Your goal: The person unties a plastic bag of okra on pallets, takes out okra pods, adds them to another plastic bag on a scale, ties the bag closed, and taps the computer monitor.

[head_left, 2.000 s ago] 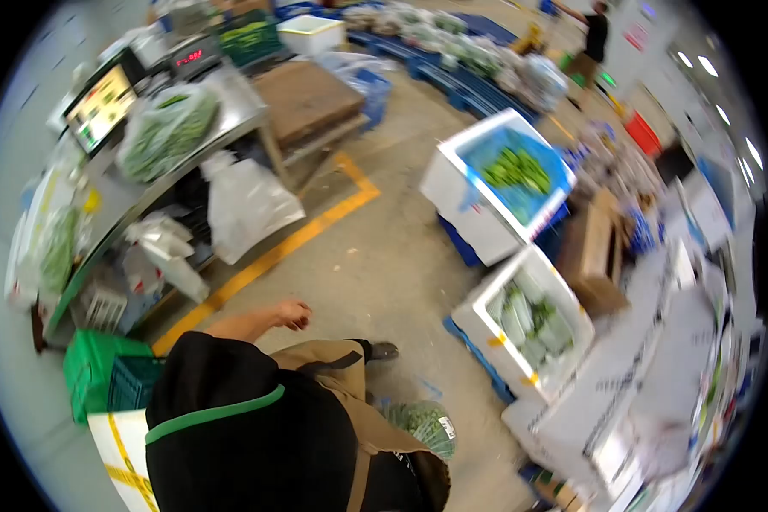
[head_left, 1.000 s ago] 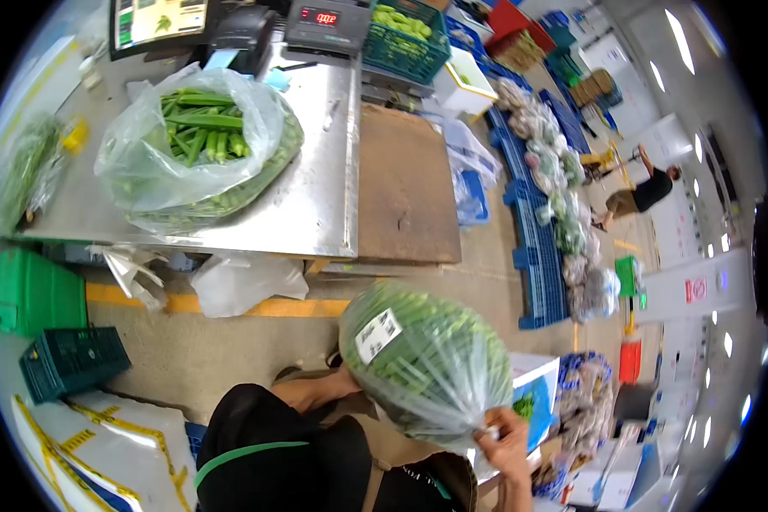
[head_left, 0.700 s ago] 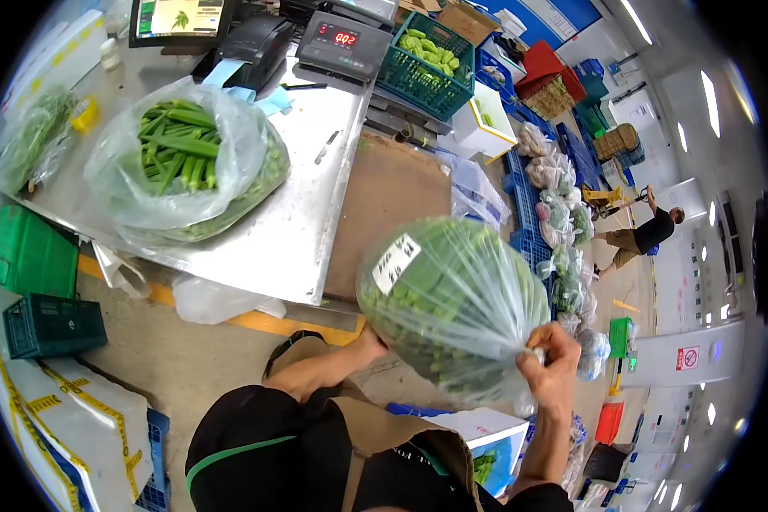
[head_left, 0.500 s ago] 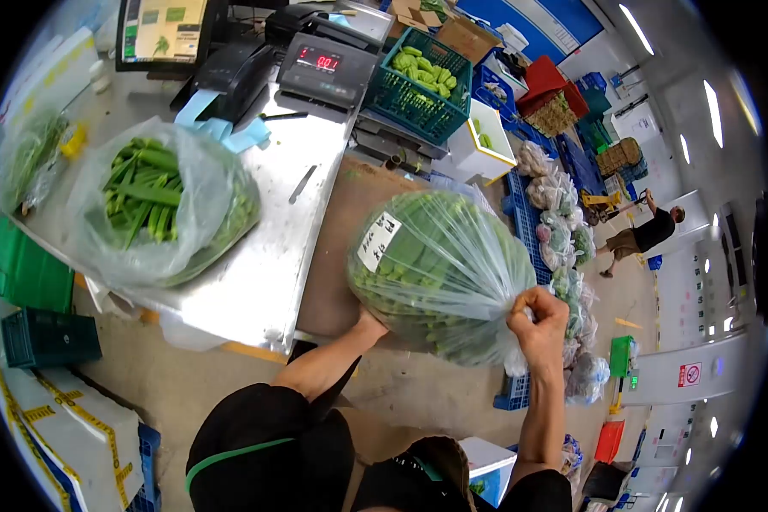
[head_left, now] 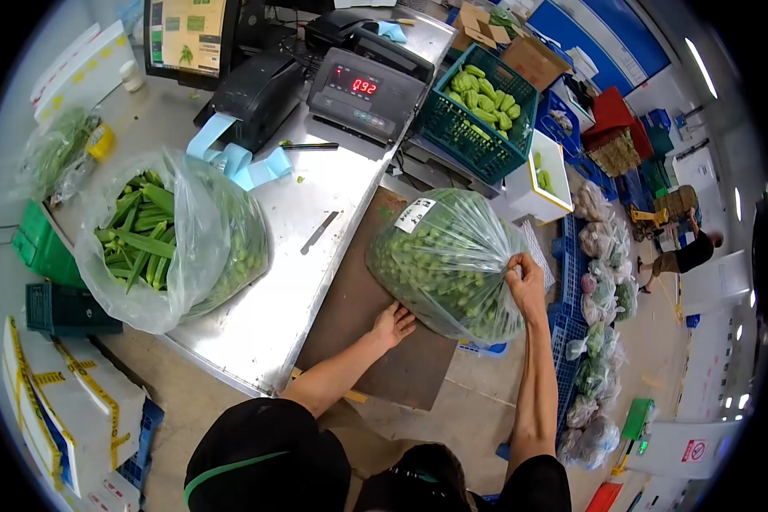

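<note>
A large clear plastic bag point(head_left: 444, 264) full of green pods that look like okra rests on a brown board point(head_left: 350, 333), with a handwritten white label point(head_left: 416, 215) on its upper left. My right hand point(head_left: 525, 280) is closed around the gathered neck at the bag's right end. Just below the bag, at its lower left, my left hand point(head_left: 393, 325) has its fingers spread and holds nothing; I cannot tell whether the fingertips touch the plastic. On the steel table point(head_left: 294, 282) to the left stands an open plastic bag of okra point(head_left: 149, 243).
Behind the steel surface, a scale display point(head_left: 364, 90) shows red digits. Beside it are a label printer point(head_left: 260, 94) and a screen point(head_left: 188, 38). A green crate point(head_left: 478, 111) of light green vegetables stands at the back. Several filled bags line blue pallets point(head_left: 563, 341); a person point(head_left: 691, 254) stands farther right.
The bag has come down onto the brown board, away from me. My left hand has slid out from under it and opened. The display went from about 0.01 to 0.92.
</note>
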`<act>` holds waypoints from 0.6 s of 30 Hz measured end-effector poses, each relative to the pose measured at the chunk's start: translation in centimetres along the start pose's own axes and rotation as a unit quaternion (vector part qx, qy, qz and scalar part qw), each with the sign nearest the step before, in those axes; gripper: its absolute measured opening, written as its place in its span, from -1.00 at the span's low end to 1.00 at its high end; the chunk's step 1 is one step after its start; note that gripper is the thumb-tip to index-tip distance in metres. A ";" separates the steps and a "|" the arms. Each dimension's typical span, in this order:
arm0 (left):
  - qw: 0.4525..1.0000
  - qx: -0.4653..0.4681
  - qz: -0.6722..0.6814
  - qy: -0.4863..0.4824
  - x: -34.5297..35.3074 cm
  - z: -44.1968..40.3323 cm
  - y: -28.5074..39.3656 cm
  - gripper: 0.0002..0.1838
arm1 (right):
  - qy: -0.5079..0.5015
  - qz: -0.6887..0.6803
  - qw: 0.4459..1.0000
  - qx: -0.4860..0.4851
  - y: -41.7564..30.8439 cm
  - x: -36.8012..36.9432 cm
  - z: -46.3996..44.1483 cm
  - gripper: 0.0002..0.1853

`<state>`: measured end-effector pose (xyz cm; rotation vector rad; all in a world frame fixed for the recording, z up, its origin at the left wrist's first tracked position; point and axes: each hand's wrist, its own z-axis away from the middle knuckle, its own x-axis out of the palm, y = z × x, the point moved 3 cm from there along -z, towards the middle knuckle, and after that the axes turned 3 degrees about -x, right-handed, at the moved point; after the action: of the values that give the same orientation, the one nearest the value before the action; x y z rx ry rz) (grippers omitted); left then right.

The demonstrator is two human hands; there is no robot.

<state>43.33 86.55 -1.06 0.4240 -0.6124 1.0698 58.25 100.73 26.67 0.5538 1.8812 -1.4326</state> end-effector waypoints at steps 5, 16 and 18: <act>0.992 0.029 -0.123 0.023 -1.0 0.2 1.5 -0.64 | 0.008 0.003 0.999 -0.050 2.5 0.2 -1.5 -0.81; 0.723 0.532 -0.441 0.018 7.4 6.0 11.4 -0.36 | -0.023 0.093 0.992 -0.086 4.7 -0.1 -1.9 -0.60; 0.646 0.586 -0.489 0.009 9.3 7.1 13.6 -0.28 | -0.021 0.027 0.993 -0.110 3.9 -0.6 -0.6 -0.64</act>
<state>32.41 94.42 10.75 1.6587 0.4816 0.2307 61.18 102.53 24.70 0.4602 1.9436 -1.1754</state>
